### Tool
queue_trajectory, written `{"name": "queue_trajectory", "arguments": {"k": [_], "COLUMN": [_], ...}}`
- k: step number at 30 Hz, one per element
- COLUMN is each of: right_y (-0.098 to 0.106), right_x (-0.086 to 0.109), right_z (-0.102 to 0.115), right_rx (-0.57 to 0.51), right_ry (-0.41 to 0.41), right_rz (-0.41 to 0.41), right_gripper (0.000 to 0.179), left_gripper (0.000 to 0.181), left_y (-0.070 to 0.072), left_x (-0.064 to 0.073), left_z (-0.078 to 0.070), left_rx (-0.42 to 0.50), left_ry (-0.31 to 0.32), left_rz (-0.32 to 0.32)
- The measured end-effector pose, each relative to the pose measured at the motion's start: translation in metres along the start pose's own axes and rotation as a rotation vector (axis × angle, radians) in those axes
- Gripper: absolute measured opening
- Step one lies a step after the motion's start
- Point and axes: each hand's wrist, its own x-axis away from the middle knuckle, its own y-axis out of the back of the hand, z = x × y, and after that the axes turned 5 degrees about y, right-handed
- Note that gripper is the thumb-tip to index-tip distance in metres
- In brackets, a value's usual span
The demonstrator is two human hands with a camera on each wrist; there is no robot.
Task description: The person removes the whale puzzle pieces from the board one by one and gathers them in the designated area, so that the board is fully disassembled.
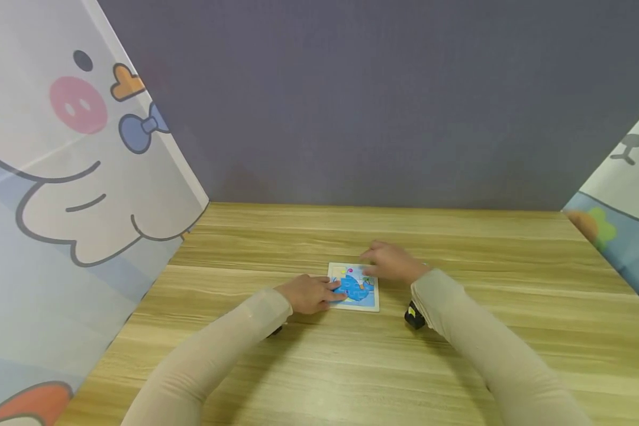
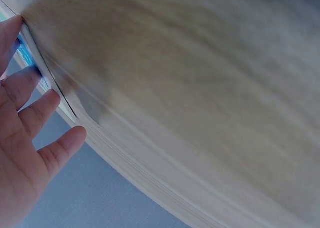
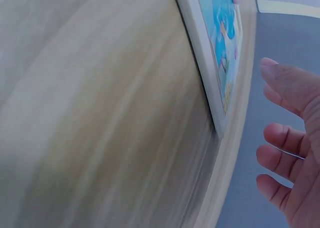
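Observation:
A small square jigsaw puzzle (image 1: 355, 291) in a pale frame lies on the wooden table, showing a blue animal on a light background. My left hand (image 1: 306, 294) rests on its left side, fingers spread and stretched over the picture. In the left wrist view, the fingertips (image 2: 31, 74) lie along the puzzle's edge. Over the upper right corner of the puzzle is my right hand (image 1: 393, 262), slightly blurred. The right wrist view shows its fingers (image 3: 280, 158) loosely bent and apart from the puzzle's frame (image 3: 200, 58), with nothing between them.
The wood-grain table (image 1: 341, 367) stretches out on all sides of the puzzle. A grey panel (image 1: 383, 106) rises behind its far edge. Cartoon-printed walls (image 1: 85, 177) stand to the left and right. A black wrist device (image 1: 414, 316) hangs under the right forearm.

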Motion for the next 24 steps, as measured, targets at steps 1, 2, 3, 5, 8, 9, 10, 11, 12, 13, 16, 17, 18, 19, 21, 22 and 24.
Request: {"name": "queue_trajectory", "arguments": {"k": [1, 2, 3, 5, 8, 9, 10, 11, 12, 13, 16, 17, 18, 19, 21, 22, 24], "right_y": [0.0, 0.0, 0.001, 0.002, 0.003, 0.003, 0.004, 0.004, 0.003, 0.004, 0.003, 0.002, 0.001, 0.001, -0.001, -0.001, -0.002], "right_x": [-0.002, -0.003, -0.005, -0.008, -0.013, -0.015, -0.017, -0.018, -0.02, -0.021, -0.024, -0.025, -0.026, -0.027, -0.029, -0.03, -0.031], "right_z": [0.002, 0.003, 0.005, 0.007, 0.01, 0.011, 0.011, 0.012, 0.012, 0.012, 0.013, 0.013, 0.013, 0.013, 0.013, 0.013, 0.013], "right_rx": [0.002, 0.006, 0.007, 0.011, 0.01, 0.004, 0.002, -0.003, -0.001, -0.006, -0.018, -0.021, -0.024, -0.031, -0.033, -0.028, -0.022], "right_ry": [0.003, 0.006, 0.007, -0.002, -0.02, -0.028, -0.037, -0.04, -0.042, -0.043, -0.057, -0.063, -0.072, -0.08, -0.08, -0.076, -0.068], "right_rz": [0.013, 0.023, 0.034, 0.061, 0.102, 0.117, 0.13, 0.136, 0.139, 0.139, 0.147, 0.151, 0.157, 0.165, 0.174, 0.177, 0.176], "right_gripper": [0.033, 0.033, 0.033, 0.034, 0.035, 0.036, 0.036, 0.036, 0.036, 0.036, 0.035, 0.035, 0.035, 0.035, 0.034, 0.033, 0.031], "left_gripper": [0.047, 0.047, 0.047, 0.047, 0.047, 0.047, 0.048, 0.047, 0.047, 0.047, 0.046, 0.046, 0.046, 0.046, 0.046, 0.046, 0.046], "left_y": [0.0, 0.0, 0.0, 0.0, 0.0, 0.0, 0.0, 0.0, 0.001, 0.001, 0.001, 0.001, 0.001, 0.001, 0.002, 0.002, 0.002], "left_x": [0.0, 0.0, 0.0, 0.0, 0.0, 0.0, 0.0, 0.0, 0.0, 0.0, 0.001, 0.001, 0.001, 0.001, 0.001, 0.001, 0.0], "left_z": [0.0, 0.0, 0.0, 0.0, 0.001, 0.001, 0.001, 0.001, 0.0, 0.0, 0.0, 0.0, 0.0, 0.0, 0.0, 0.001, 0.001], "left_rx": [-0.004, -0.006, -0.009, -0.014, -0.015, -0.015, -0.014, -0.014, -0.014, -0.014, -0.007, -0.004, -0.002, 0.001, 0.004, 0.004, 0.004], "left_ry": [-0.001, -0.001, -0.001, -0.002, -0.004, -0.005, -0.003, -0.001, 0.001, 0.004, 0.007, 0.004, 0.0, -0.003, -0.008, -0.01, -0.013], "left_rz": [0.0, 0.0, 0.0, -0.002, -0.003, -0.004, -0.002, -0.001, 0.001, 0.002, 0.002, 0.001, -0.001, -0.002, -0.003, -0.002, -0.004]}}
